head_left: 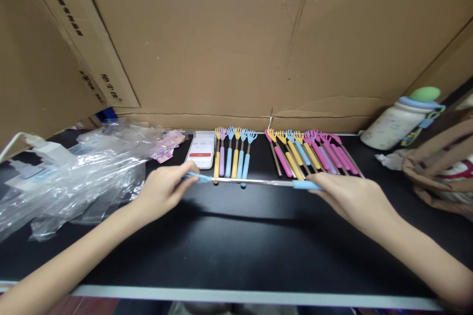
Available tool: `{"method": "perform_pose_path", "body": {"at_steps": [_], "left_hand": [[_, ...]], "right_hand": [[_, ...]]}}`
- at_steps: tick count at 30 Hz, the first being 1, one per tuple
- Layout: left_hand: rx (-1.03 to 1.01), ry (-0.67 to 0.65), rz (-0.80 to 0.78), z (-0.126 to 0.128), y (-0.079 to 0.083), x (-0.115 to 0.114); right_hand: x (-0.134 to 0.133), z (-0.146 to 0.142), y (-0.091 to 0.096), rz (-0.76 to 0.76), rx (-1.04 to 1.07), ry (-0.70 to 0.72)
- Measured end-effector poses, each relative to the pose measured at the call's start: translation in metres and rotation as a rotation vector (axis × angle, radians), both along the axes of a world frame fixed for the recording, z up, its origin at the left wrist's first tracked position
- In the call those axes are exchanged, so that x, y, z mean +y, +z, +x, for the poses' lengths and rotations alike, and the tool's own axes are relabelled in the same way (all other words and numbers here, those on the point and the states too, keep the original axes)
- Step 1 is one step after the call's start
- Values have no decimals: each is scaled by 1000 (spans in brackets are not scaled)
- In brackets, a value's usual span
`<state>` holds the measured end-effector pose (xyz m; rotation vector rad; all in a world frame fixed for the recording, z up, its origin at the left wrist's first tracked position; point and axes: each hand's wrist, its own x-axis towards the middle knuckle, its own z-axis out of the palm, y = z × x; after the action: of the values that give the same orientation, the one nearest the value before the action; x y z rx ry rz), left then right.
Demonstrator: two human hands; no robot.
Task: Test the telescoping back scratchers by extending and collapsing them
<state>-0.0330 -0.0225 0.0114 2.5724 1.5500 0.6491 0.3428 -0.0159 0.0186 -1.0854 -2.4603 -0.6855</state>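
A blue back scratcher (254,182) with a metal rod is stretched level between my hands, above the black table. Its claw end is pinched in my left hand (168,186). My right hand (351,197) grips the blue handle at the other end. Just behind the rod lies a row of several back scratchers (236,157) in yellow, purple and blue. Farther right, behind my right hand, a larger group of back scratchers (314,152) in pink, yellow, blue and purple lies side by side.
On the left are crumpled clear plastic bags (88,172) and a white charger (51,152). A phone (201,150) with a timer lies behind my left hand. A white bottle (401,120) and a brown bag (436,172) stand right. Cardboard (221,39) walls the back.
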Motion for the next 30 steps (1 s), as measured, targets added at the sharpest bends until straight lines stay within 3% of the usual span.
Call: {"method": "perform_pose_path", "body": {"at_steps": [4,12,17,23,27,30], "left_hand": [[-56,-65,-16,12,-5,-5],[-59,-132,14,38,1,-4],[-51,-129,27,44,-3,0],[-70,-97,-68,51,-12,-3],[-46,-117,-124,57,-11,-8],[-12,-106,-82,59,-8,-11]], "right_hand": [[-5,-15,0,27,-76,26],[-4,-50,-12,-55,-60,71],[0,-50,-20,-72,-68,51],[-3,-51,-16,-80,-139,29],[-9,-62,-12,-115,-173,41],[-10,-64,-11,-115,-154,55]]}}
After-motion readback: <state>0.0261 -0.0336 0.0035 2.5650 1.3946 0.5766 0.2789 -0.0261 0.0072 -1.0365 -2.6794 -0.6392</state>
